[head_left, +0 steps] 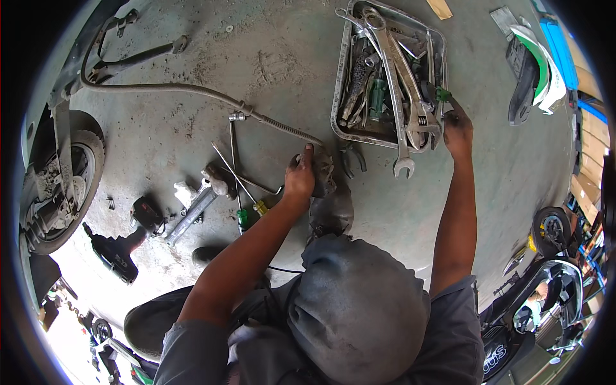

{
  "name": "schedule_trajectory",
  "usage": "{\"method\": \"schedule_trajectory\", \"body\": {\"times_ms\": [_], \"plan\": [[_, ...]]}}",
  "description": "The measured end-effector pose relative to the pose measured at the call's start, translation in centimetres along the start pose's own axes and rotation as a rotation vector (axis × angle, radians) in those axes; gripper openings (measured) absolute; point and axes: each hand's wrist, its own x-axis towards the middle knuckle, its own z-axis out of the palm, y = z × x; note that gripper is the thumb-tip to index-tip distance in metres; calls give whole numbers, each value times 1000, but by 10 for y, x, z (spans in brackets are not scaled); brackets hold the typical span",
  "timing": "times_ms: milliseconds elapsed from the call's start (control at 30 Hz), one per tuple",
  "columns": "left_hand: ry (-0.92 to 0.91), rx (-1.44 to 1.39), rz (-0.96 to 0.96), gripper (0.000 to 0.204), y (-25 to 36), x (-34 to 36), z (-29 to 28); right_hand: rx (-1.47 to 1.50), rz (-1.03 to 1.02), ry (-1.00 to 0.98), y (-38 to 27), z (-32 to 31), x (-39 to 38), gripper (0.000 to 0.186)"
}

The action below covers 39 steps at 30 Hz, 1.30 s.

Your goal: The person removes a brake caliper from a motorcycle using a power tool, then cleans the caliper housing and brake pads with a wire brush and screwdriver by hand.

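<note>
Grey cloth on a bent knee point(359, 308) is nearest. Past it, the left hand point(299, 178) curls around a dirty dark part point(326, 181). From there, 1 long grey cable point(179, 88) runs far and left. The right hand point(458, 133) is by a green thing point(443, 95) at the tool tray's point(335, 109) right side; I can't tell its grip.

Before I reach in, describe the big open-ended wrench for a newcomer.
Find the metal tool tray beside the right hand. A long silvery wrench lies lengthwise on top. Its forked end, jutting past the tray's near rim, sets it apart from the adjustable wrench beside it.
</note>
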Motion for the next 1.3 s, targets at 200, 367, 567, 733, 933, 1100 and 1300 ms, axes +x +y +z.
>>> {"method": "schedule_trajectory", "body": {"times_ms": [200,367,567,733,933,1100,1300], "plan": [[2,19,102,48,-15,5,1,671,54,87,68,14,7,30],[19,79,115,46,1,-9,0,289,-107,236,57,21,-4,28],[8,321,274,49,-21,6,0,159,-120,232,40,16,0,20],[10,389,312,57,-40,19,1,-152,-368,307,30,9,6,15],[7,271,260,55,-32,16,1,-248,-342,170,-4,0,1,18],[21,117,247,62,-30,14,3,-355,-448,150,12,-7,11,34],[13,45,94,59,-16,8,3,-447,-509,86,6,-15,13,42]]}}
